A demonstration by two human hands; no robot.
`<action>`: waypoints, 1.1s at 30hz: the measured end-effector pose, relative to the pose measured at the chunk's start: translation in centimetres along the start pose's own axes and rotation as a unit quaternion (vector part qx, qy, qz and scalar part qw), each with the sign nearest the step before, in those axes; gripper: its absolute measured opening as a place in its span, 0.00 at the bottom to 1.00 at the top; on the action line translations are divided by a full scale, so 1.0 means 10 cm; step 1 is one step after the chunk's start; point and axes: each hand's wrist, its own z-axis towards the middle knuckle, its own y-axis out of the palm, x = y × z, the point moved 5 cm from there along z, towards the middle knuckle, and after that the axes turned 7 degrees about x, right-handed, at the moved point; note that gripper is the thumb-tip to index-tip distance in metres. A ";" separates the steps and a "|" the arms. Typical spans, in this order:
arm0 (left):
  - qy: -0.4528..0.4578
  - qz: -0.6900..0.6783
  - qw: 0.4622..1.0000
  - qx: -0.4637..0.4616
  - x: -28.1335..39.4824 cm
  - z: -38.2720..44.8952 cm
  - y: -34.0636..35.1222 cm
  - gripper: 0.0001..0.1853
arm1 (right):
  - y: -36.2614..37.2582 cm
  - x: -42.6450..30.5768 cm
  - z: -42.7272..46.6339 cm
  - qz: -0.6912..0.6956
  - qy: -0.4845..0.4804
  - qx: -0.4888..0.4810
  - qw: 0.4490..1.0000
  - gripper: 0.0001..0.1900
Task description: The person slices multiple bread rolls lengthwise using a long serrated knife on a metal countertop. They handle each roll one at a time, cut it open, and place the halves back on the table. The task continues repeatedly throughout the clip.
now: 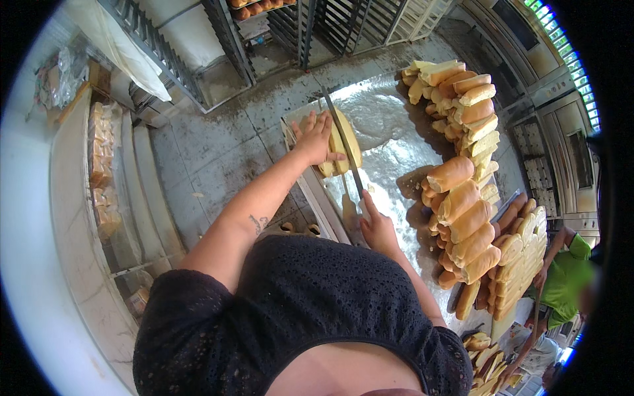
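My right hand (380, 228) is closed around the handle of a long bread knife (354, 166). Its blade lies lengthwise across a pale yellow piece of bread (352, 141) at the table's far left corner. My left hand (316, 139) rests flat on the bread just left of the blade, fingers spread and thumb pointing toward the knife. The palm hides part of the bread, so I cannot tell how deep the blade sits. Under the bread is a shiny metal-topped table (391, 143).
Golden loaves (463, 222) and cut bread pieces (478, 128) are piled along the table's right side. Beyond them stand more stacked loaves (525, 252) and a person in a green shirt (564, 282). Rack trolleys (302, 34), ovens (564, 133) and shelved bagged bread (104, 163) surround the table.
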 end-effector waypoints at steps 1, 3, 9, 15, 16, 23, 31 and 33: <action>0.001 0.004 1.000 -0.002 -0.01 0.00 0.00 0.67 | -0.01 0.00 -0.01 0.003 -0.006 0.004 1.000 0.39; 0.003 0.003 1.000 0.003 -0.01 0.00 0.00 0.68 | -0.02 -0.01 -0.02 0.008 -0.020 0.011 1.000 0.39; 0.000 0.004 1.000 0.013 0.00 0.00 0.03 0.68 | 0.02 0.04 0.05 -0.009 -0.015 0.000 1.000 0.39; 0.005 -0.017 1.000 0.022 -0.02 -0.01 -0.02 0.67 | 0.00 0.01 -0.01 -0.006 -0.008 0.007 1.000 0.38; 0.002 -0.020 0.999 0.025 -0.01 -0.01 -0.03 0.67 | 0.01 0.00 0.00 -0.006 0.000 0.000 1.000 0.38; 0.001 -0.012 0.999 0.035 -0.03 -0.02 0.00 0.63 | -0.05 0.09 0.51 0.114 0.078 0.076 0.987 0.38; -0.162 -0.209 0.941 0.212 -0.19 -0.10 0.01 0.48 | -0.25 0.40 0.45 -0.162 0.081 0.172 0.968 0.34; -0.156 -0.213 0.950 0.165 -0.18 -0.10 0.00 0.48 | -0.24 0.44 0.43 -0.147 0.074 0.175 0.971 0.34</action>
